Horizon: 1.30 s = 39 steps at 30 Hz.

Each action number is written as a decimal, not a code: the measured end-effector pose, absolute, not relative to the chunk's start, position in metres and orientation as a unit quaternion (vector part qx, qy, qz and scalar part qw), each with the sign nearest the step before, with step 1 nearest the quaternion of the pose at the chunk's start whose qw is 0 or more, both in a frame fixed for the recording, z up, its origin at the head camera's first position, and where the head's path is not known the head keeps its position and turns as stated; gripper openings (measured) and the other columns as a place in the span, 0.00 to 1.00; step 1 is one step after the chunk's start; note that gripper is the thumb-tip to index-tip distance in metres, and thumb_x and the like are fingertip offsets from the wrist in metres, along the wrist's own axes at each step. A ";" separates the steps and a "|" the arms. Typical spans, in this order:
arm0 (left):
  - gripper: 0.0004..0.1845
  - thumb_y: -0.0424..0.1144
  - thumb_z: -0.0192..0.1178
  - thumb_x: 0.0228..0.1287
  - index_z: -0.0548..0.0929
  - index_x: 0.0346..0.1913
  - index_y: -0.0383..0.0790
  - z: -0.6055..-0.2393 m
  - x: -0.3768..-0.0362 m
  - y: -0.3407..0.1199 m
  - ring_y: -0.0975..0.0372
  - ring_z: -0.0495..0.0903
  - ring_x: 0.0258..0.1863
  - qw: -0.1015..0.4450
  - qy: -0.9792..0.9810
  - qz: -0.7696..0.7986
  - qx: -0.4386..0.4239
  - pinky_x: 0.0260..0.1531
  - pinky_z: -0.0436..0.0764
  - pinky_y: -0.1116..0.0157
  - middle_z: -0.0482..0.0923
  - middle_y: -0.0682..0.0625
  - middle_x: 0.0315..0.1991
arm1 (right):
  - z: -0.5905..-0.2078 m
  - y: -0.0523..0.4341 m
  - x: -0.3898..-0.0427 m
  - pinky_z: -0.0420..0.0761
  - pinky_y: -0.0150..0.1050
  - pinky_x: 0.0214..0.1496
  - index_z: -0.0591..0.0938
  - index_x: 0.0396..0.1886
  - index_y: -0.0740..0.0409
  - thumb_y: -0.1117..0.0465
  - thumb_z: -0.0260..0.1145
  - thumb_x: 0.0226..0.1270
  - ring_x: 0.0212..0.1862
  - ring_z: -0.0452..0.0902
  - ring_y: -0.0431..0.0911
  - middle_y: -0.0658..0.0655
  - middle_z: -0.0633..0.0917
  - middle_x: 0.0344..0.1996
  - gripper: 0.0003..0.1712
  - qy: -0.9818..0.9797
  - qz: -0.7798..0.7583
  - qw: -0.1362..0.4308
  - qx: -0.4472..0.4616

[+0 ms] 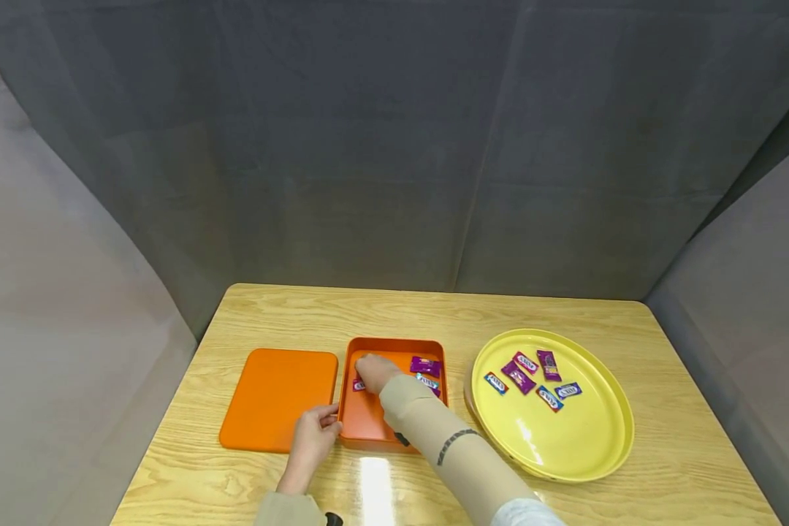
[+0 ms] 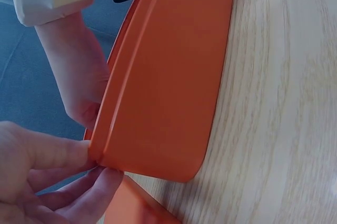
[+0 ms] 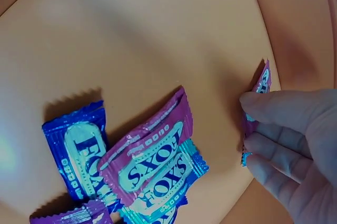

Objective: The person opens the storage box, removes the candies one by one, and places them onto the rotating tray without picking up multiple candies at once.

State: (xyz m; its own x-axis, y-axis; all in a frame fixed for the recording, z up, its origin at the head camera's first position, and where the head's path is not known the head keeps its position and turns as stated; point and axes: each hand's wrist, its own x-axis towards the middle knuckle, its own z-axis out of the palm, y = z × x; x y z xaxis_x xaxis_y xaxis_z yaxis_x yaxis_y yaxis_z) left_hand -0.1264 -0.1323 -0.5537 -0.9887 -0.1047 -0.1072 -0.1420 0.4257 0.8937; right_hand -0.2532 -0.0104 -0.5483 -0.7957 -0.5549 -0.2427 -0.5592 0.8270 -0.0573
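My left hand [image 1: 313, 437] pinches the near left part of the rim of an orange box [image 2: 158, 81] between thumb and fingers. Inside the box, at its left wall, my right hand [image 3: 295, 145] has its thumb and fingertips on a wrapped candy [image 3: 265, 79], partly hidden behind them. That candy stands tilted by the wall. Across the box floor, several more wrapped candies lie in a loose pile, among them a purple one [image 3: 150, 147] on top and a dark blue one [image 3: 79, 150] beside it.
An orange lid [image 1: 279, 400] lies flat on the wooden table [image 1: 434, 310], left of the box. To the right, a round yellow tray [image 1: 565, 446] holds several wrapped candies, including a purple one [image 1: 518, 376] and a blue one [image 1: 568, 390]. Grey cloth walls surround the table.
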 end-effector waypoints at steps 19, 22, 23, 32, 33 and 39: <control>0.18 0.23 0.57 0.56 0.76 0.52 0.23 -0.551 -0.125 -0.130 0.53 0.77 0.38 0.031 0.843 0.531 -0.076 0.29 0.79 0.66 0.78 0.36 0.41 | -0.523 0.006 -0.255 0.76 0.33 0.42 0.80 0.38 0.58 0.56 0.69 0.55 0.36 0.75 0.43 0.51 0.79 0.30 0.14 0.939 -0.016 0.168 -0.300; 0.19 0.24 0.56 0.58 0.75 0.53 0.24 -0.550 -0.124 -0.131 0.53 0.77 0.39 0.036 0.842 0.533 -0.077 0.29 0.79 0.65 0.77 0.35 0.42 | -0.516 0.011 -0.258 0.76 0.35 0.46 0.79 0.41 0.59 0.56 0.68 0.56 0.39 0.75 0.45 0.53 0.80 0.34 0.16 0.940 -0.017 0.153 -0.304; 0.19 0.24 0.56 0.58 0.75 0.53 0.24 -0.550 -0.124 -0.131 0.52 0.77 0.39 0.037 0.841 0.534 -0.078 0.30 0.79 0.65 0.77 0.35 0.42 | -0.514 0.013 -0.259 0.76 0.35 0.47 0.78 0.42 0.59 0.57 0.68 0.56 0.39 0.75 0.45 0.53 0.80 0.35 0.16 0.941 -0.020 0.149 -0.304; 0.19 0.25 0.56 0.58 0.75 0.54 0.26 -0.551 -0.123 -0.131 0.53 0.77 0.39 0.038 0.842 0.532 -0.080 0.30 0.79 0.63 0.77 0.38 0.42 | -0.483 0.039 -0.261 0.76 0.34 0.37 0.76 0.36 0.62 0.63 0.70 0.53 0.33 0.70 0.45 0.54 0.75 0.28 0.13 0.936 -0.079 0.088 -0.332; 0.19 0.25 0.56 0.58 0.75 0.54 0.26 -0.552 -0.123 -0.131 0.53 0.77 0.39 0.039 0.842 0.533 -0.080 0.30 0.78 0.63 0.77 0.38 0.41 | -0.480 0.043 -0.261 0.75 0.34 0.37 0.76 0.34 0.62 0.64 0.69 0.53 0.32 0.70 0.45 0.54 0.74 0.28 0.12 0.936 -0.087 0.079 -0.332; 0.19 0.24 0.56 0.58 0.75 0.54 0.25 -0.553 -0.124 -0.131 0.55 0.77 0.37 0.037 0.841 0.533 -0.079 0.28 0.78 0.65 0.78 0.39 0.39 | -0.470 0.068 -0.262 0.75 0.37 0.38 0.75 0.32 0.63 0.68 0.69 0.48 0.32 0.69 0.46 0.55 0.74 0.27 0.12 0.939 -0.115 0.018 -0.323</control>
State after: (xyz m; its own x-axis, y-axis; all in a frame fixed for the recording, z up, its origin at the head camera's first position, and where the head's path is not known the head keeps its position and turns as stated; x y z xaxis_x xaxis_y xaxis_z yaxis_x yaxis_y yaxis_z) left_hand -0.1236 -0.1315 -0.5527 -0.9848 -0.0932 -0.1468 -0.1726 0.4187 0.8916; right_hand -0.2621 0.0679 -0.4702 -0.7913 -0.6101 0.0405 -0.6018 0.7654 -0.2280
